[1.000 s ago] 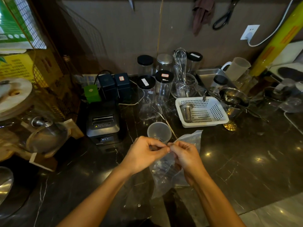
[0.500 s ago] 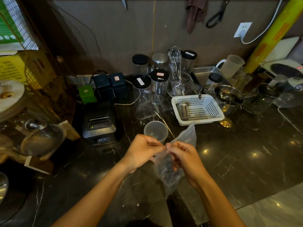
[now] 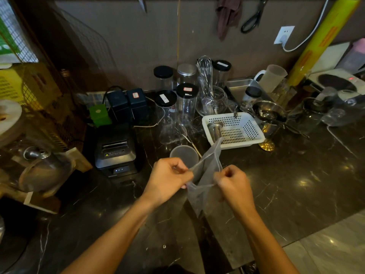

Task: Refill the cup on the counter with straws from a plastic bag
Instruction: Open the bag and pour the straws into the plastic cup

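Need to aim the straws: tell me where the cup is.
The translucent plastic cup stands on the dark marble counter, just beyond the left hand, right of the black receipt printer.

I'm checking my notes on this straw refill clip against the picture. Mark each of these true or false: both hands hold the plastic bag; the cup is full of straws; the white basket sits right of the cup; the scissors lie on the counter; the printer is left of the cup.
1. Both hands hold the plastic bag. True: the left hand and right hand each pinch its top.
2. The cup is full of straws. False: it looks empty.
3. The white basket sits right of the cup. True.
4. The scissors lie on the counter. False: they hang on the wall.
5. The printer is left of the cup. True.
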Motion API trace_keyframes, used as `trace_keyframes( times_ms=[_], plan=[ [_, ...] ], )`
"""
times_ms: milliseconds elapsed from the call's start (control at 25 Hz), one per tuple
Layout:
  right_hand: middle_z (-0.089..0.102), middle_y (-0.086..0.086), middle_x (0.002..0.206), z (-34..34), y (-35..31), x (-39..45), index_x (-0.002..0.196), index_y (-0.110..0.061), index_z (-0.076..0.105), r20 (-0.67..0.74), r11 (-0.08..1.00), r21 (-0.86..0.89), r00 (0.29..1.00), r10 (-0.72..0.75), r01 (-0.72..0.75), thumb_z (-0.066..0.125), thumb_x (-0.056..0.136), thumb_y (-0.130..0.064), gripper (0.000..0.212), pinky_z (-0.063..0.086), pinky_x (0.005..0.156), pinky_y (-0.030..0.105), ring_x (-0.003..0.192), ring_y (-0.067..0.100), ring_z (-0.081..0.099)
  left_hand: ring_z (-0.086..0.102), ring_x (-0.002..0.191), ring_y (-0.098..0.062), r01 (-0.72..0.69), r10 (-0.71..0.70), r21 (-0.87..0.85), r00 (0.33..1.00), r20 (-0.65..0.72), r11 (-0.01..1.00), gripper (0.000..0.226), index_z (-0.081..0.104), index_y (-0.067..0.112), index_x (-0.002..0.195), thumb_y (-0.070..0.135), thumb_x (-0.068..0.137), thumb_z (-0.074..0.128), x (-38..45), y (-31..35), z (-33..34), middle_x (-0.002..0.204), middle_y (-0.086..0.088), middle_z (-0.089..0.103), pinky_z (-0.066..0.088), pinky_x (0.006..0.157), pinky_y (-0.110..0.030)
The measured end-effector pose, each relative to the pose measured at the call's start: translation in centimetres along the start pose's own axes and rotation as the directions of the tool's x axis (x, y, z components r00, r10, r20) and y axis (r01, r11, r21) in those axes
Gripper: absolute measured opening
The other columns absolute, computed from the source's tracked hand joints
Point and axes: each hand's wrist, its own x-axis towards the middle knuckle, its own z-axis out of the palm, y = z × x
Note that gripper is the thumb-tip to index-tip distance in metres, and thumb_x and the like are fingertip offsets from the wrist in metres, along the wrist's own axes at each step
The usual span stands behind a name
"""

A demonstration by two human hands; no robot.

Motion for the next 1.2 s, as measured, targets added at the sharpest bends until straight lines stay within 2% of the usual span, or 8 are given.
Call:
trace_keyframes(
  times_ms=[120,280,400,480,640,840,1040,1200],
  plan=[
    [0.065,0.001,0.081,-1.0,-2.0,0.2,0.089,-0.022,0.061,-0.051,0.943,-0.319,0.992,-0.115,0.093,0.068,0.094,-0.033,0.014,0.052,0.07,0.04,0.076,0.018,0.064,0.073,0.069,-0.034,-0.131,0.126,0.046,0.988,0.094,0.99,0.016,0.07,0.011,0.071,0.002,0.084,0.075,-0.8,0.4,1.1,0.07,-0.012,0.073,0.064,0.069,-0.04],
    [0.069,0.008,0.078,-3.4,-2.7,0.9,0.082,-0.018,0.067,-0.098,0.94,-0.338,0.991,-0.089,0.051,0.065,0.096,-0.029,0.018,0.053,0.07,0.042,0.073,0.023,0.065,0.072,0.065,-0.034,-0.12,0.131,0.089,0.983,-0.131,0.989,0.02,0.065,0.012,0.068,0.009,0.084,0.075,-0.5,0.2,0.4,0.066,-0.012,0.07,0.063,0.065,-0.05],
    [0.069,0.011,0.076,-4.2,-2.2,0.9,0.079,-0.015,0.068,-0.126,0.956,-0.294,0.99,-0.057,0.017,0.066,0.095,-0.028,0.021,0.054,0.07,0.043,0.071,0.025,0.065,0.065,0.057,-0.014,-0.093,0.157,0.248,0.955,-0.251,0.964,0.018,0.065,0.017,0.069,0.016,0.083,0.076,0.3,-0.6,-0.5,0.065,-0.002,0.067,0.058,0.059,-0.035],
    [0.063,0.007,0.072,-3.9,-1.9,0.7,0.08,-0.014,0.066,-0.1,0.952,-0.3,0.99,-0.097,0.063,0.064,0.096,-0.023,0.018,0.049,0.066,0.039,0.067,0.02,0.059,0.066,0.066,-0.005,-0.075,0.133,0.307,0.977,-0.17,0.949,0.011,0.067,0.025,0.09,0.023,0.082,0.074,0.5,-0.7,-0.5,0.082,0.006,0.07,0.058,0.065,-0.033],
    [0.055,0.001,0.064,-2.7,-1.8,0.0,0.073,-0.014,0.063,0.051,0.941,-0.291,0.985,-0.163,0.171,0.063,0.098,-0.023,0.026,0.045,0.062,0.034,0.061,0.014,0.054,0.071,0.102,-0.01,-0.106,0.074,0.432,0.993,0.089,0.896,0.056,0.052,0.036,0.138,0.04,0.085,0.07,1.7,-0.2,0.8,0.125,0.011,0.066,0.061,0.09,-0.043],
    [0.057,0.003,0.058,-2.5,-0.9,0.2,0.069,-0.011,0.067,0.07,0.922,-0.337,0.981,-0.179,0.192,0.061,0.099,-0.028,0.035,0.046,0.061,0.034,0.056,0.013,0.055,0.072,0.081,-0.009,-0.227,0.223,0.527,0.972,0.073,0.819,0.026,0.075,0.03,0.1,0.045,0.102,0.053,2.8,0.0,2.6,0.087,0.008,0.076,0.062,0.076,-0.043],
    [0.059,0.012,0.055,-4.1,0.3,1.0,0.069,-0.004,0.071,-0.052,0.944,-0.311,0.99,-0.132,0.11,0.064,0.098,-0.029,0.038,0.045,0.053,0.035,0.049,0.016,0.05,0.072,0.067,-0.009,-0.158,0.18,0.41,0.983,-0.015,0.898,0.022,0.078,0.032,0.099,0.04,0.102,0.057,3.6,-1.9,0.5,0.075,0.006,0.076,0.063,0.069,-0.043],
    [0.07,0.02,0.068,-4.1,0.7,0.8,0.07,-0.003,0.072,-0.102,0.94,-0.323,0.983,-0.153,0.112,0.062,0.097,-0.028,0.038,0.06,0.067,0.048,0.061,0.035,0.066,0.071,0.074,0.001,-0.104,0.136,0.303,0.987,-0.089,0.947,0.019,0.079,0.03,0.096,0.035,0.101,0.062,4.1,-2.6,-0.3,0.08,0.014,0.076,0.058,0.072,-0.028]
  ],
)
